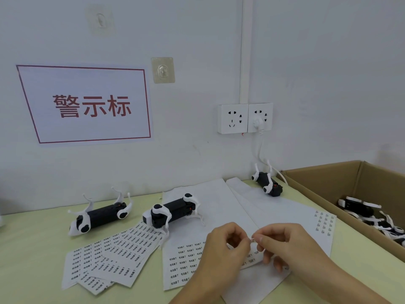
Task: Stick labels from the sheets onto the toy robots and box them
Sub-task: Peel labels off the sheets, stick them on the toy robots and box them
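Pale green counter [32,249] with labelling under way. Left hand [221,255] and right hand [291,246] together pinched one small label [252,239] above the label sheets [186,262] at the near edge, fingers curled round it. Three toy robots [173,210] lay on the counter: one toward the left, one in the middle, one at the far edge; whether any carried a label could not be told. Several more lay in the cardboard box [317,183] at the right edge, so boxing appeared partly done.

both hands [252,244] pinching a label [252,239], label sheets [188,260] beneath
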Available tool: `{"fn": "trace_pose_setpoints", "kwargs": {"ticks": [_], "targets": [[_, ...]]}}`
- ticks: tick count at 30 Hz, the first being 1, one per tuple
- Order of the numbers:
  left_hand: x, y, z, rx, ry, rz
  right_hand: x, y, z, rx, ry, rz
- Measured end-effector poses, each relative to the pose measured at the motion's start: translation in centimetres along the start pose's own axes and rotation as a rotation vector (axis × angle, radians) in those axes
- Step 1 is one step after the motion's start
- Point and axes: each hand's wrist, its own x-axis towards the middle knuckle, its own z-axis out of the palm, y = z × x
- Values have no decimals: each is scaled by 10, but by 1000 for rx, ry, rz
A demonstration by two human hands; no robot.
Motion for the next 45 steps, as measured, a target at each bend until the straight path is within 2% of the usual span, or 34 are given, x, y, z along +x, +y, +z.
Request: {"fn": "trace_pose_setpoints", "kwargs": {"ticks": [15, 20, 24, 37, 39, 42, 45], "targets": [[0, 1, 1, -25, 45, -28, 0, 0, 3, 24, 39, 10], [2, 1, -1, -101, 60, -78, 1, 1, 1, 62, 89, 30], [2, 1, -1, -143, 72, -109, -1, -1, 1, 1, 59, 41], [0, 2, 0, -49, 71, -65, -4, -2, 4, -95, 53, 22], [-1, 1, 1, -11, 110, -44, -3, -1, 3, -97, 82, 26], [-1, 4, 0, -22, 275, 14, -1, 0, -1, -85, 137, 31], [6, 16, -8, -41, 430, 182, 0, 0, -3, -65, 162, 45]]}}
